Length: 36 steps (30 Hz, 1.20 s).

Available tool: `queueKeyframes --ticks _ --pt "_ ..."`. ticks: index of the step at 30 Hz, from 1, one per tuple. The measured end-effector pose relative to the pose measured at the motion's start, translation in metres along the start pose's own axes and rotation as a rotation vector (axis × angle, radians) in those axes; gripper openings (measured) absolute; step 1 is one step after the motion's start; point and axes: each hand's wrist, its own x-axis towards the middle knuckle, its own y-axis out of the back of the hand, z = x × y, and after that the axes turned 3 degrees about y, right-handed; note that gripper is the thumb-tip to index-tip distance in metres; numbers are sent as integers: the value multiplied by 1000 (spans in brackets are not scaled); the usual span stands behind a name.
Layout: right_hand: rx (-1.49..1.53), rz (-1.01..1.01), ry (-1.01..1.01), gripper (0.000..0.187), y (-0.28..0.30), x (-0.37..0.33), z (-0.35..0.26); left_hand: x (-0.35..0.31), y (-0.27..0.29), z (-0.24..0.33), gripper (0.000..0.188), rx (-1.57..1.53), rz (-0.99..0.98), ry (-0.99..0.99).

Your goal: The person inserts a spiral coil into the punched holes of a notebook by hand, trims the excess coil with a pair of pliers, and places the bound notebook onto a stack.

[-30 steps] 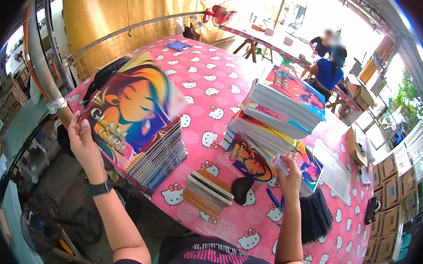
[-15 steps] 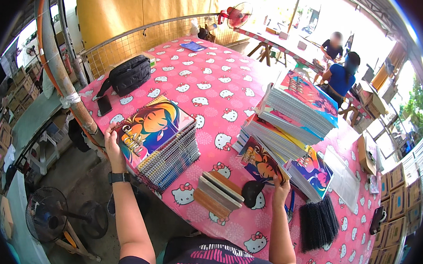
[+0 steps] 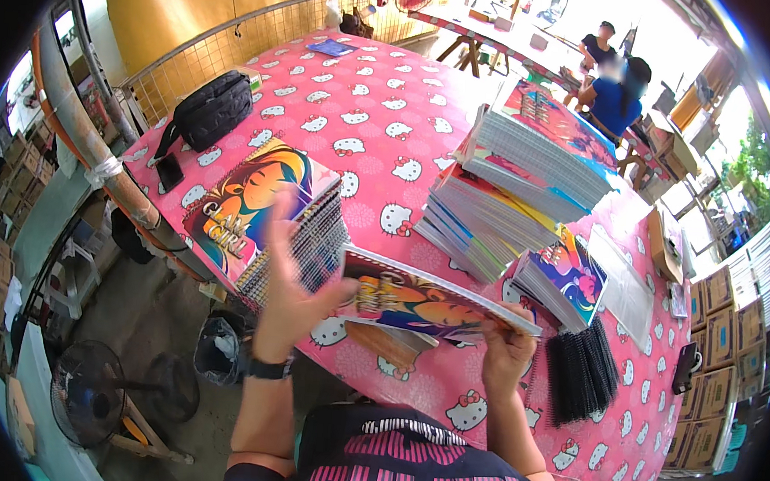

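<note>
My right hand (image 3: 507, 358) grips the right end of a notebook (image 3: 421, 303) with a colourful illustrated cover, raised and tilted above the table. By the notebook's left end my left hand (image 3: 287, 292) has its fingers spread and slightly blurred; whether its thumb touches the cover I cannot tell. Behind that hand stands a pile of spiral-bound notebooks (image 3: 260, 189), coils showing along the near side. A tall pile of notebooks without visible coils (image 3: 531, 166) rises beyond my right hand, with a shorter pile (image 3: 574, 274) beside it. Wooden blocks (image 3: 381, 344) lie partly hidden under the held notebook.
Black binding coils (image 3: 581, 376) lie right of my right hand, near a clear plastic sheet (image 3: 618, 286). A black bag (image 3: 209, 111) and a phone (image 3: 170, 173) sit far left on the pink tablecloth (image 3: 381, 156). A pole (image 3: 132, 194) stands at the left edge. Two people sit farther back.
My right hand has lifted the notebook from beside the tall pile and brought it left over the wooden blocks. My left hand has left the spiral-bound pile and moved right toward the notebook.
</note>
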Motion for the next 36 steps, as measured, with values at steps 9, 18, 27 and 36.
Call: queueKeyframes --ticks 9,18,27,36 --pt "-112 -259 -354 18 9 -42 46 -10 -35 -21 20 -713 -317 429" --pt "-349 -252 -179 18 33 -75 87 -13 -35 -15 18 -556 -457 381" --pt "-592 -506 -369 21 74 -48 70 -31 -36 -46 32 -535 -360 479" --pt "-1315 7 -414 35 209 -69 98 -50 -69 -72 79 -593 -33 520"
